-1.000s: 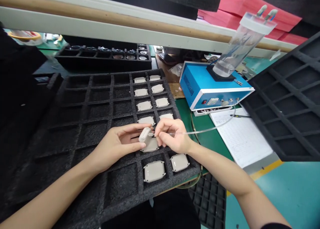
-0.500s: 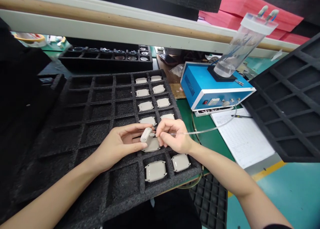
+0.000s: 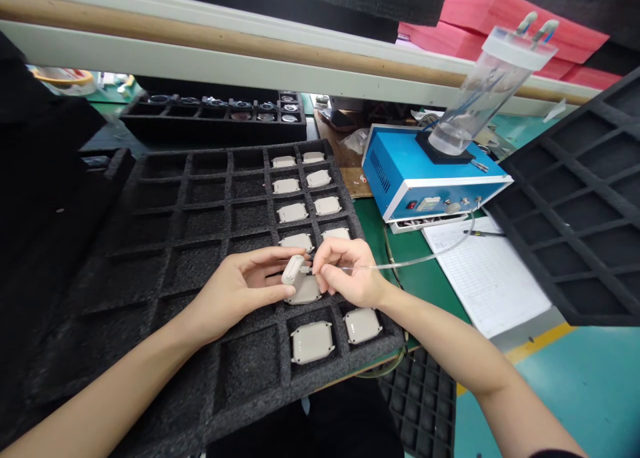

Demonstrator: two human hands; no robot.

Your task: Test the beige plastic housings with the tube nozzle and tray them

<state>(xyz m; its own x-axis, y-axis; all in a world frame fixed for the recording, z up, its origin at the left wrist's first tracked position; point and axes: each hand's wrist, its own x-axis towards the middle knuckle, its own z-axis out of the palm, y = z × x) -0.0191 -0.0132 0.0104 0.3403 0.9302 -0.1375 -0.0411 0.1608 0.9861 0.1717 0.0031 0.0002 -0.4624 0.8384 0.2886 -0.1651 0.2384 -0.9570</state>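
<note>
Between the thumb and fingers of my left hand (image 3: 237, 285) is a beige watch case (image 3: 292, 270), tilted up on edge above the foam tray. My right hand (image 3: 351, 271) pinches the end of a clear tube (image 3: 415, 263), whose pale tip meets or nearly meets the side of the case; exact contact is too small to tell. The tube runs right to a blue box-shaped machine (image 3: 435, 171). Below my hands lies a black foam tray (image 3: 284, 371) with more beige watch cases (image 3: 313, 343) in its two right columns. My hands partly cover some of these.
A clear cylinder (image 3: 467, 98) holding some liquid stands on the machine. Paper sheets (image 3: 487, 275) with a pen (image 3: 484, 233) lie to the right. Another foam tray (image 3: 575, 198) leans at far right. A shelf rail (image 3: 250, 48) crosses above. Behind sits a tray of round watch parts (image 3: 215, 121).
</note>
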